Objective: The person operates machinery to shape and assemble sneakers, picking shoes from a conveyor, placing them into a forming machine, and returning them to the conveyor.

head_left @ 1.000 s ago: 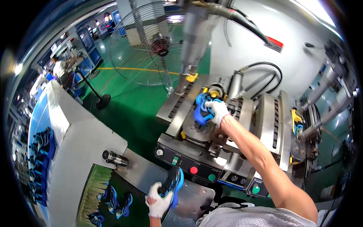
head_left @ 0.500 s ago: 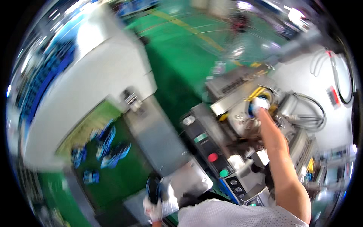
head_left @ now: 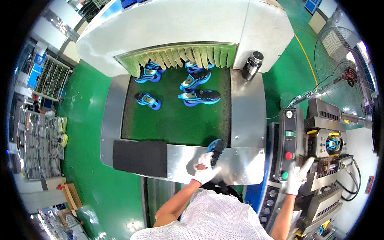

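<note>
My left hand point(head_left: 205, 171), in a white glove, grips a black and blue sneaker point(head_left: 217, 151) over the steel ledge at the front of the green conveyor belt point(head_left: 160, 124). Its thumb and fingers lie on either side of the shoe's near end. My right hand point(head_left: 297, 181), gloved too, is empty with its fingers stretched toward the machine point(head_left: 326, 176), just right of the green button point(head_left: 285, 175). A blue shoe part point(head_left: 333, 145) sits in the machine's round seat. Several sneakers point(head_left: 201, 97) lie on the belt, some partly under the fringed curtain point(head_left: 180, 56).
A black mat point(head_left: 140, 158) covers the ledge's left part. A dark flask point(head_left: 253, 66) stands on the steel side at the back right. Beside the belt runs a control panel point(head_left: 289, 132) with a red button point(head_left: 288, 156). A large fan point(head_left: 350, 76) stands behind the machine.
My view has turned toward the conveyor. My right hand has drawn back from the machine's round seat to beside the panel. The left hand still has the sneaker, now over the ledge.
</note>
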Motion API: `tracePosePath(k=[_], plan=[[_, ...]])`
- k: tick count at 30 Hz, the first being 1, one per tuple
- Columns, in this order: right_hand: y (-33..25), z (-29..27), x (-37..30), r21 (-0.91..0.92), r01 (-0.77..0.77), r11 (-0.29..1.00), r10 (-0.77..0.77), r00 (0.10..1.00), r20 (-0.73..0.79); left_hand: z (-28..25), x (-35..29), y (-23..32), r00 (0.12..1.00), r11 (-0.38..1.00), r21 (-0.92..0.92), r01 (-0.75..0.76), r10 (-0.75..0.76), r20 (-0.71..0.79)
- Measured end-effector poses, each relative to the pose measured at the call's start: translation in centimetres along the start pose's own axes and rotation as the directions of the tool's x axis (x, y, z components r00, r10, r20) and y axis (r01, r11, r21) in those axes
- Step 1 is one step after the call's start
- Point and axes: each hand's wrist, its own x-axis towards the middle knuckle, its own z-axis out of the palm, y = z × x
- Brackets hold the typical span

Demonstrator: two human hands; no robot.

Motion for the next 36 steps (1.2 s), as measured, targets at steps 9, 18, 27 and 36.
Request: tracePosePath(k=[9, 18, 27, 36], plan=[[0.6, 3.1, -6.1, -0.352, -0.172, 0.920, 0.266, 0.934, 0.239, -20.9, 16.1, -16.6, 0.794, 0.980, -0.109, 0.164, -0.197, -0.575], [-7.5, 3.7, -16.0, -0.315, -0.412, 0.855, 0.517, 0.724, 0.457, -31.2, 27.6, -23.3, 0.865, 0.939, 0.316, 0.135, 0.044, -0.500], [-18.9, 8.2, -17.3, 0.300, -0.324, 0.897, 0.033, 0.728, 0.685, -25.3, 16.8, -12.1, 0.876, 0.920, 0.152, -0.360, 0.390, -0.284], [-17.1, 7.8, -18.0, 0.404, 0.238, 0.883, -0.155, 0.961, -0.227, -8.6, 3.1, 19.6, 0.166, 0.242, -0.283, -0.928, 0.949, 0.266]])
